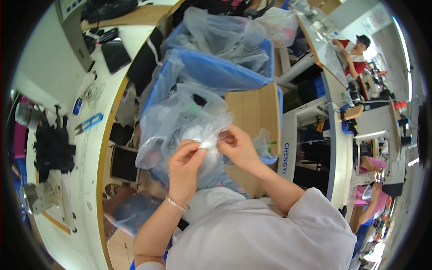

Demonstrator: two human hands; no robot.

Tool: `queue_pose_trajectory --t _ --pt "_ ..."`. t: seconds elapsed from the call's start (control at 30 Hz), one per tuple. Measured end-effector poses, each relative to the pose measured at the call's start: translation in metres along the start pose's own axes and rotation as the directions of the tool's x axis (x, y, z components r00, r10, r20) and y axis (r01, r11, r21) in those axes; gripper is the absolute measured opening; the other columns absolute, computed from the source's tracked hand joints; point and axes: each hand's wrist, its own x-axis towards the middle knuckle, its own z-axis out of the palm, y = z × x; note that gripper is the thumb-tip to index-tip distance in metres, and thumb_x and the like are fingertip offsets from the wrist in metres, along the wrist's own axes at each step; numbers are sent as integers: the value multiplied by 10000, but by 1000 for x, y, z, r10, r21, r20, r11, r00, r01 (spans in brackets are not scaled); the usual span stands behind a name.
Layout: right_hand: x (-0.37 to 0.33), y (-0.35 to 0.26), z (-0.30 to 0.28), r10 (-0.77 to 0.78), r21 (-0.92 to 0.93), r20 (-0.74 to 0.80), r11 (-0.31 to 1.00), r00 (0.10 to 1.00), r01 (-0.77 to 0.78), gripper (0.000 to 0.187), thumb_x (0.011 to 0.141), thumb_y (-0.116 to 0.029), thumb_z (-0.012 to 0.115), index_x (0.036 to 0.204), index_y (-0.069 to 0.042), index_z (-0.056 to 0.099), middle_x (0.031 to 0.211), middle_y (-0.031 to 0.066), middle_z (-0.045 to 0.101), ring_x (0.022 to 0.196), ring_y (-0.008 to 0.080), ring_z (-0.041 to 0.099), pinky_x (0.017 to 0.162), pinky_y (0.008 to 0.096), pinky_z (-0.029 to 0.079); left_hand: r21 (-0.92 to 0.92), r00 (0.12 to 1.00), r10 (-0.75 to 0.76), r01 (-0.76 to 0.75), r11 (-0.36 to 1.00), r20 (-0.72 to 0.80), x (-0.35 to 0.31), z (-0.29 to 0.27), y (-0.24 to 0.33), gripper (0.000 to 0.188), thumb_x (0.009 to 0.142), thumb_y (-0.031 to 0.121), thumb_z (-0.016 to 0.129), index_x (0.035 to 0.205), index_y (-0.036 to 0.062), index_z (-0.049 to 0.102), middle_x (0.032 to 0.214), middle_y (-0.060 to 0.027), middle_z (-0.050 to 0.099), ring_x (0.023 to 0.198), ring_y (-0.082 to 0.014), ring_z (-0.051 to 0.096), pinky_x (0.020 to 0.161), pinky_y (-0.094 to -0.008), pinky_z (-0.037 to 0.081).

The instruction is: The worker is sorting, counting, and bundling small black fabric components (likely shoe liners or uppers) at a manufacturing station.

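Note:
Both hands meet at a clear plastic bag [204, 135] in front of my body. My left hand [184, 164] is closed, pinching the bunched plastic between thumb and fingers. Close beside it, my right hand [236, 146] pinches the bag's edge a little higher up. White, cloudy plastic gathers between the two hands; what lies inside it I cannot make out. Behind the hands a blue bin [207, 67] is lined with more clear plastic, and a brown board [256, 114] rests across its right part.
A white table [92, 162] on the left carries blue thread snips [90, 123], a black tablet [115, 56] and black cloth [54, 148]. Another plastic-lined blue bin [265, 54] stands farther back. Workbenches run along the right, where a person in red and white [353, 56] sits.

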Motion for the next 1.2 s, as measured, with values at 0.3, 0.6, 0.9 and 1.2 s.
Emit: queue_pose_trajectory --t 0.3,0.6,0.9,1.2 --pt "-41 -9 -15 -538 -523 62 700 841 486 276 690 -5 701 929 -45 568 901 112 610 810 274 628 716 321 511 391 908 289 -395 831 302 -18 -14 9 165 704 36 728 772 62 579 929 -73 517 884 -234 566 728 -265 483" --pt "-19 16 4 -246 5 -72 969 967 247 268 740 84 550 974 -39 512 925 15 509 874 124 518 810 254 436 -795 933 -35 325 511 359 -28 -22 -17 223 773 62 779 982 29 709 1305 -45 463 1109 -167 523 878 -320 483" --pt "-21 -18 -17 -764 -252 -36 631 645 734 294 850 -63 679 1000 -68 426 963 96 502 876 232 558 721 334 491 -130 986 -85 67 989 -143 -24 -1 0 387 752 24 737 1120 3 620 1082 -137 614 953 -267 616 863 -326 485" --pt "24 -19 4 -571 -144 142 796 808 588 768 701 -377 814 1308 -53 472 1285 143 529 1085 218 583 935 377 474 -161 942 -123 75 984 -312 -14 -43 8 312 788 -106 550 1048 16 671 938 -153 677 824 -281 655 758 -312 498"
